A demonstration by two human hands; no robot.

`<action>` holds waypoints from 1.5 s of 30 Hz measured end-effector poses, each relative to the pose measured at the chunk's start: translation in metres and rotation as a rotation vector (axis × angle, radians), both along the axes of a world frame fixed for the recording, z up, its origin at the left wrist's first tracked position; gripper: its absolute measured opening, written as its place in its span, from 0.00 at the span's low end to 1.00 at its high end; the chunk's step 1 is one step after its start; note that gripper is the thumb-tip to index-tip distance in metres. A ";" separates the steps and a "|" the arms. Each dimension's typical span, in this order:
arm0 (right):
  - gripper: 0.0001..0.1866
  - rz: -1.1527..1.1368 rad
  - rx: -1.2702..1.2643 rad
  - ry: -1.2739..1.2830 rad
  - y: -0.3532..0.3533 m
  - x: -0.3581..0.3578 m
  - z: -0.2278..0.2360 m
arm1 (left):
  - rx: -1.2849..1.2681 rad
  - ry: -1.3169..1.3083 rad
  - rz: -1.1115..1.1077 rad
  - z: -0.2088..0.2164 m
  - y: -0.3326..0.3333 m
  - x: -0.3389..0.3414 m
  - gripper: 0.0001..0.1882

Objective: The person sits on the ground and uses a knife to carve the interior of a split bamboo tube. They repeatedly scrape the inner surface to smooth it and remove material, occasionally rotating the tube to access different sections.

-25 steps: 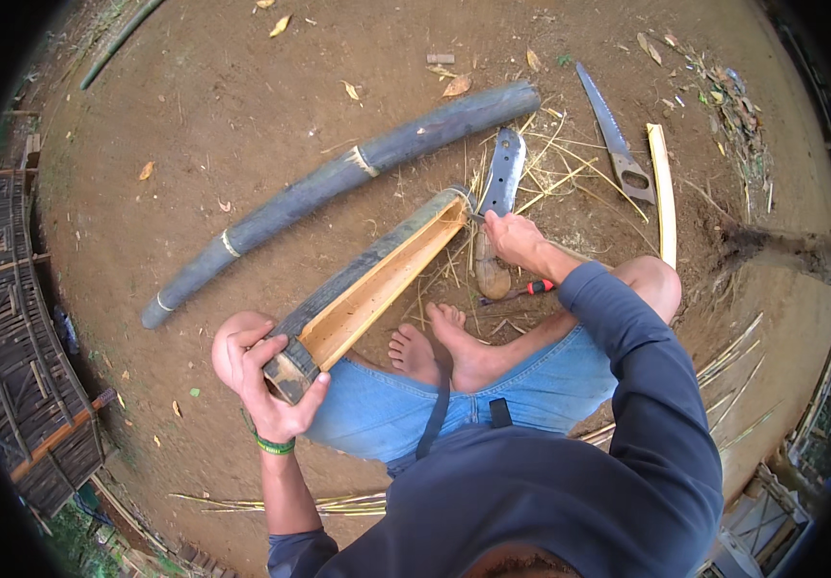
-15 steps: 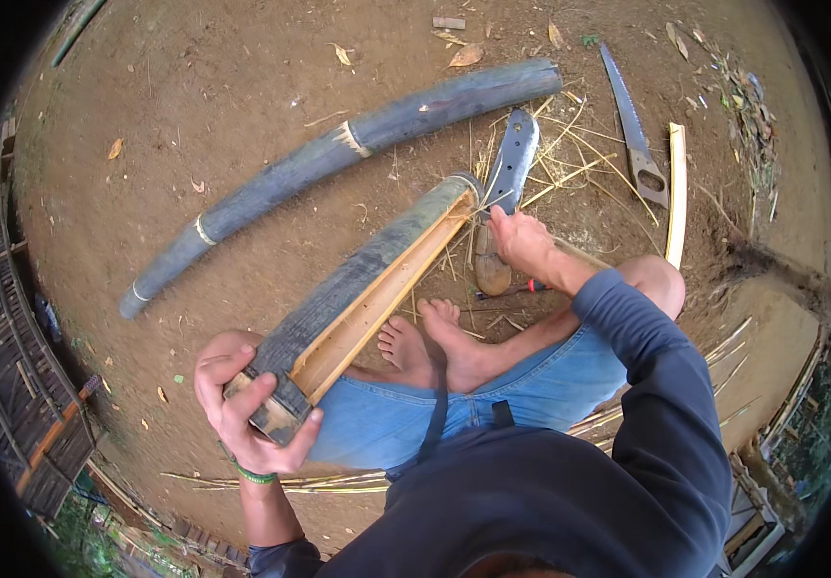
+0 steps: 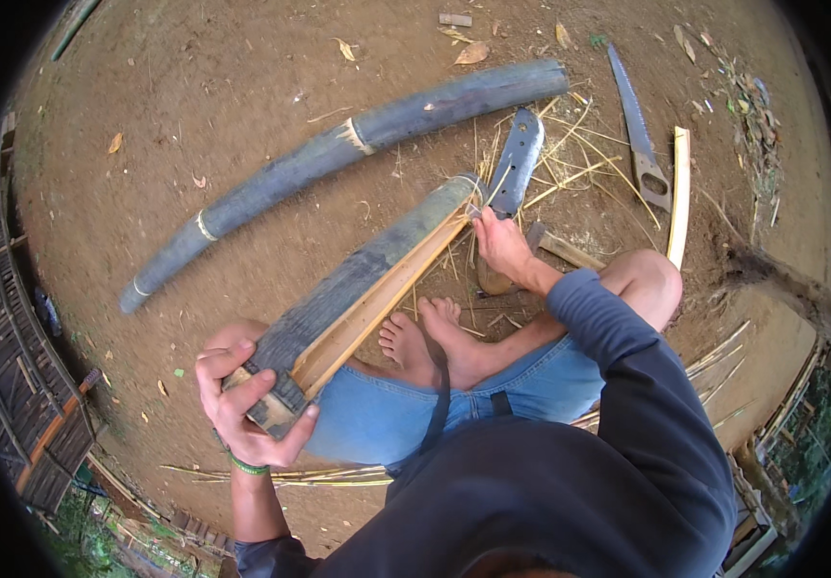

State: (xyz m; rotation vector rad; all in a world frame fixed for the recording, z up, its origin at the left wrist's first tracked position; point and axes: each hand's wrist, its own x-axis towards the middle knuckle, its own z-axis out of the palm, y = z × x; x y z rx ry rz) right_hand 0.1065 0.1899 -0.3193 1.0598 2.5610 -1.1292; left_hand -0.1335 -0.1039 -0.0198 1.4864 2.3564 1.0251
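Since the earlier frame, the right hand (image 3: 506, 250) has shifted leftward to the far end of the slotted bamboo (image 3: 367, 275); its fingers look curled, their hold unclear. The left hand (image 3: 239, 412) clasps the near end. One long opening is already cut; stringy fibres (image 3: 478, 189) remain at its far end.

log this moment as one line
left hand: gripping cut bamboo section, near end | right hand: at far end | nearby: machete, handsaw

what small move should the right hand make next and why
Perhaps have the right hand draw the pale strands clear: they lie close by it at the cut bamboo's far end, while the left hand grips the near end.
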 end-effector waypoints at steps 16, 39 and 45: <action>0.18 0.219 0.044 -0.075 0.053 0.024 0.045 | 0.003 0.101 -0.105 0.034 0.044 0.013 0.31; 0.17 0.809 -0.027 -0.356 0.085 -0.033 0.018 | 0.014 0.082 -0.054 0.014 0.017 0.003 0.29; 0.16 0.524 0.032 -0.071 0.055 0.012 0.000 | 0.123 0.047 -0.144 0.010 0.029 -0.002 0.28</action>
